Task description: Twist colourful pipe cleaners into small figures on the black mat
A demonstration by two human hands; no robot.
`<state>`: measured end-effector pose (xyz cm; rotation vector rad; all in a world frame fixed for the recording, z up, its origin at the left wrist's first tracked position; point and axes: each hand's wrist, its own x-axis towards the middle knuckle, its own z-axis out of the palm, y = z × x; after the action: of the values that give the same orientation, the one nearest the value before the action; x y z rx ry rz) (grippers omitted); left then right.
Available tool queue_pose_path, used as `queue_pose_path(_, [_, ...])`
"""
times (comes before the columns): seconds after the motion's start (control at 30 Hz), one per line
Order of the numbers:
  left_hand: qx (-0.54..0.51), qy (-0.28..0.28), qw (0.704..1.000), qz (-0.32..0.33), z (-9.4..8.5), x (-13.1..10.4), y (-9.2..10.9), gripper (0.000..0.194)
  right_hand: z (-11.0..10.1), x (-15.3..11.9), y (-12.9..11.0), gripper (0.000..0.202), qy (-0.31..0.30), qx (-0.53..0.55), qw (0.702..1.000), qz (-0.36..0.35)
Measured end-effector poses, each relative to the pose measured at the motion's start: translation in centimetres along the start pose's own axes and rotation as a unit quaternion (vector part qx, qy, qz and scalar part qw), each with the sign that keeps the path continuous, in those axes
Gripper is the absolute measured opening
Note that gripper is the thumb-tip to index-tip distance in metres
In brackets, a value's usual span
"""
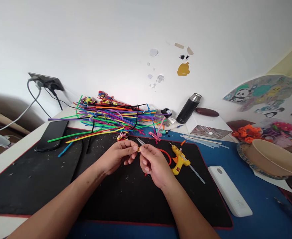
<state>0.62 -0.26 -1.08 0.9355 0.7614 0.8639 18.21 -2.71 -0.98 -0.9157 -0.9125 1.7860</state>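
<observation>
Over the middle of the black mat, my left hand (122, 151) and my right hand (153, 161) meet fingertip to fingertip. Both pinch a small yellow piece (139, 149), which looks like a short curled bit of pipe cleaner; the fingers cover most of it. Scissors (140, 141) lie beneath my right hand, their blades pointing away and a red handle partly showing. Just beyond my left hand is a small multicoloured pipe-cleaner figure (123, 135). To the right of my right hand, a yellow glue gun (179, 161) rests on the mat with a glue stick in its rear.
A heap of coloured pipe cleaners (116, 114) stretches along the wall. A dark phone-like slab (52, 134) lies at the left. At the right are a white power bank (230, 191), glue sticks (205, 141), a black thermos (188, 109) and a beige bowl (275, 157).
</observation>
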Motion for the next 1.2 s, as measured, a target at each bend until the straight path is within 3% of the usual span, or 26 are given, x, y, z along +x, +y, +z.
queue_pose_path(1.2, [-0.023, -0.02, 1.0, 0.002, 0.13, -0.01, -0.16, 0.034, 0.21, -0.17, 0.03, 0.041, -0.028, 0.049, 0.998, 0.038])
